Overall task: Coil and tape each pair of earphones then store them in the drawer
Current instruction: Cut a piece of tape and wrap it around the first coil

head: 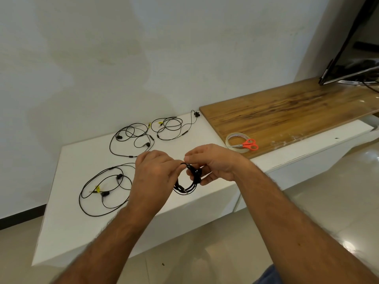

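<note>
At centre frame, above the white surface (67,222), a coiled pair of black earphones (189,180) is held between both hands: pinched by the left hand (152,177), its grip closed, and clasped by the right hand (213,163), fingers curled.

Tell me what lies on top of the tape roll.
The orange-handled scissors lie across the tape roll, handles over its right rim, blades pointing left over the opening. The roll sits on the wooden board. The rim beneath the handles is covered.
</note>
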A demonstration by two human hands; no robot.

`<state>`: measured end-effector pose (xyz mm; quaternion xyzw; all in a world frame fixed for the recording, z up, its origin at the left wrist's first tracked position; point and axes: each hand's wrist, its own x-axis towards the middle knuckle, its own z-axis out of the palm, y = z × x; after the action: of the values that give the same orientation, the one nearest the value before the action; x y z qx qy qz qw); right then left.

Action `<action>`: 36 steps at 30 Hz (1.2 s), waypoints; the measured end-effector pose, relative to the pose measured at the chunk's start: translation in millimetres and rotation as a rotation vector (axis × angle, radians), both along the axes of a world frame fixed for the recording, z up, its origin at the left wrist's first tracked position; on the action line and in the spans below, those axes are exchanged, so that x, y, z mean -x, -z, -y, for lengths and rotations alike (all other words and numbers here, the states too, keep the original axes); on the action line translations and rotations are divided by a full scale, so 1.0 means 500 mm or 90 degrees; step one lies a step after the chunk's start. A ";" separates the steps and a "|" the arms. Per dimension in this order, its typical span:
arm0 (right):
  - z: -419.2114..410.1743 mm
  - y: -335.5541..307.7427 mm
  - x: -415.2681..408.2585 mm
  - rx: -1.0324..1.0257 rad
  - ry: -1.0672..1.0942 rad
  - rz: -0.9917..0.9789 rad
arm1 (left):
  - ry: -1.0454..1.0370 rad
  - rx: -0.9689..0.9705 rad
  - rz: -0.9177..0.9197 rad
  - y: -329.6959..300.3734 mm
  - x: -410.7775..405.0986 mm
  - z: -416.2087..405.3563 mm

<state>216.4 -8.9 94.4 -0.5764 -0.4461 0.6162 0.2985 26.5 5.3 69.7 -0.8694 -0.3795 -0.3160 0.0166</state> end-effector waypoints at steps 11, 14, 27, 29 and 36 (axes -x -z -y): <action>0.000 0.005 0.008 -0.227 -0.052 0.133 | -0.030 0.075 -0.006 -0.012 0.009 -0.004; -0.006 0.010 0.007 -0.216 -0.057 0.137 | -0.035 0.090 0.001 -0.012 0.009 -0.005; -0.006 0.027 0.015 -0.152 -0.094 0.153 | -0.126 0.484 0.046 -0.034 -0.003 0.004; -0.006 0.026 0.020 -0.168 -0.093 0.165 | -0.124 0.524 0.060 -0.037 -0.001 0.002; -0.002 0.024 0.021 -0.245 -0.083 0.139 | -0.100 0.734 0.247 -0.038 0.011 -0.011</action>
<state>205.9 -7.9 82.7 -0.5419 -0.6213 0.4718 0.3125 21.1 11.0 88.8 -0.6346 -0.5482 -0.2098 -0.5028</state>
